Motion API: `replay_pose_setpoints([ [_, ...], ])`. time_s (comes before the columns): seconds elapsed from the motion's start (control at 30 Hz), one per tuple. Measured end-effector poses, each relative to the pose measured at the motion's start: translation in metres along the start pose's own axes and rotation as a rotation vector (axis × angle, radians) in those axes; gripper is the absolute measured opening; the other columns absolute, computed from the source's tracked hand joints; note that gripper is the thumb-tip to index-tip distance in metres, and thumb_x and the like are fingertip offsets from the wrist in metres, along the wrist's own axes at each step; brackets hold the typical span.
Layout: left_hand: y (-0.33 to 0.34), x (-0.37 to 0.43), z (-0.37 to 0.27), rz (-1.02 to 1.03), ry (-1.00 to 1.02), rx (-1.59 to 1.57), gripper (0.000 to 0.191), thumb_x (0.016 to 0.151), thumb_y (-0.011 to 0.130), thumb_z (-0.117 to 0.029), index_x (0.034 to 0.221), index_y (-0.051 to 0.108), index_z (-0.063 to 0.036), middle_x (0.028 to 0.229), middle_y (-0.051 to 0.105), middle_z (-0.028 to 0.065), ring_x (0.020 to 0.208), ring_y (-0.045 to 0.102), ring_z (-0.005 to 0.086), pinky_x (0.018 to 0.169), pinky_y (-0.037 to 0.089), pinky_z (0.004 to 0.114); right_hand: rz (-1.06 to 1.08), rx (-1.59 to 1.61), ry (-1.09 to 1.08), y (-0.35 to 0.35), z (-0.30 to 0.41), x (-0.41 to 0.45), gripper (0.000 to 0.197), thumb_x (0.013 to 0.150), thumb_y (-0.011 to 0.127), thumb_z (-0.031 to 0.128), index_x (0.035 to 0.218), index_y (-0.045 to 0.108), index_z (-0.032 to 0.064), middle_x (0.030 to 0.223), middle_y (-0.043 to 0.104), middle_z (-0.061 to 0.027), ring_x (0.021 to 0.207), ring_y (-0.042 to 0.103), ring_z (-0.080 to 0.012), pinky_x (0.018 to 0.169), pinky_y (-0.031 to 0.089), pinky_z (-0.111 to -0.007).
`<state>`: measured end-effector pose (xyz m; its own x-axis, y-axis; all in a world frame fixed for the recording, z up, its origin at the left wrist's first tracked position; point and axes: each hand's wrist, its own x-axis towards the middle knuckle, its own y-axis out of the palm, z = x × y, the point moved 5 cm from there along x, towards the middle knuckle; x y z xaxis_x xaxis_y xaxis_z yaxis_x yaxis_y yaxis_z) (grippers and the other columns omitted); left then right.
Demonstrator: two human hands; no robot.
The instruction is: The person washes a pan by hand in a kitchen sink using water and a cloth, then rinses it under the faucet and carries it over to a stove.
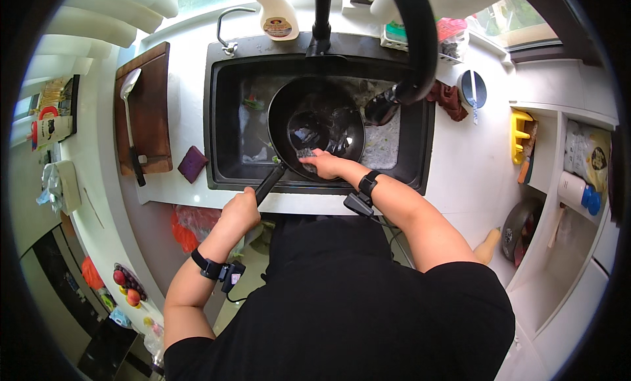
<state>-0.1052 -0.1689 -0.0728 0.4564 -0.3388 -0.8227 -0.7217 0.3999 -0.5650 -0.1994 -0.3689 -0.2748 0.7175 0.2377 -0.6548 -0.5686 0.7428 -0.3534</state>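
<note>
A black wok [335,100] rests tilted in the dark sink [222,134], with a little water shining inside it. My left hand [240,212] grips the wok's black handle [270,184], which juts over the sink's front edge. Inside the pan, my right hand [323,164] presses a grey mesh scouring pad [308,157] against the near wall. Foamy water and a few scraps of green lie on the sink floor around the wok.
A black faucet [419,46] arches over the sink's right side. Left stand a wooden cutting board [153,105] with a metal spoon [129,105] and a purple sponge [192,164]. Behind is a spray bottle [278,16]; at right, a brown cloth [447,100] and a round container [468,88].
</note>
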Motion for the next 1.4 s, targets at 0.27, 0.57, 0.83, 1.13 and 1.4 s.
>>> replay_pose_setpoints([
  [0.27, -0.016, -0.018, -0.025, 0.147, 0.010, -0.186, 0.030, 0.081, 0.060, -0.006, 0.106, 0.052, 0.0078, 0.082, 0.069, 0.0241, 0.067, 0.071, 0.0335, 0.059, 0.058, 0.043, -0.729, 0.223, -0.219, -0.132, -0.065, -0.066, 0.046, 0.086, 0.063, 0.009, 0.131, 0.063, 0.0103, 0.128, 0.064, -0.0134, 0.119, 0.059, -0.0318, 0.104, 0.044, -0.038],
  [0.57, -0.002, -0.025, -0.046, 0.438, -0.004, -0.753, 0.018, 0.086, 0.062, -0.010, 0.093, 0.051, 0.0018, 0.065, 0.058, 0.0066, 0.046, 0.056, 0.0151, 0.041, 0.051, 0.032, -0.368, 1.171, -0.214, -0.271, 0.020, -0.091, 0.084, 0.098, 0.024, 0.072, 0.143, 0.053, 0.0065, 0.155, 0.039, -0.0088, 0.148, 0.025, -0.0187, 0.123, 0.009, -0.035],
  [0.83, 0.001, -0.029, -0.056, 0.535, 0.005, -0.948, 0.012, 0.087, 0.061, -0.009, 0.089, 0.051, -0.0022, 0.063, 0.056, 0.0032, 0.045, 0.054, 0.0114, 0.041, 0.049, 0.028, -0.439, 1.560, -0.073, -0.203, -0.012, -0.088, 0.062, 0.101, 0.048, 0.052, 0.132, 0.059, -0.0009, 0.138, 0.057, -0.0162, 0.137, 0.046, -0.0274, 0.118, 0.032, -0.040],
  [1.13, -0.014, -0.035, -0.083, 0.572, 0.031, -1.018, 0.012, 0.087, 0.061, -0.006, 0.086, 0.050, -0.0017, 0.062, 0.054, 0.0033, 0.046, 0.054, 0.0120, 0.040, 0.047, 0.028, -0.146, 1.343, 0.041, -0.122, -0.008, -0.093, 0.036, 0.099, 0.056, 0.017, 0.128, 0.056, -0.0047, 0.127, 0.061, -0.0200, 0.115, 0.063, -0.0288, 0.098, 0.054, -0.042],
  [1.4, -0.004, -0.030, -0.075, 0.668, 0.011, -1.239, 0.014, 0.088, 0.062, -0.005, 0.086, 0.048, -0.0029, 0.062, 0.053, 0.0023, 0.044, 0.050, 0.0108, 0.039, 0.045, 0.028, -0.382, 0.539, -0.239, -0.220, -0.002, -0.215, 0.065, 0.083, 0.069, 0.005, 0.144, 0.046, 0.0051, 0.131, 0.059, -0.0079, 0.120, 0.055, -0.0172, 0.102, 0.043, -0.031],
])
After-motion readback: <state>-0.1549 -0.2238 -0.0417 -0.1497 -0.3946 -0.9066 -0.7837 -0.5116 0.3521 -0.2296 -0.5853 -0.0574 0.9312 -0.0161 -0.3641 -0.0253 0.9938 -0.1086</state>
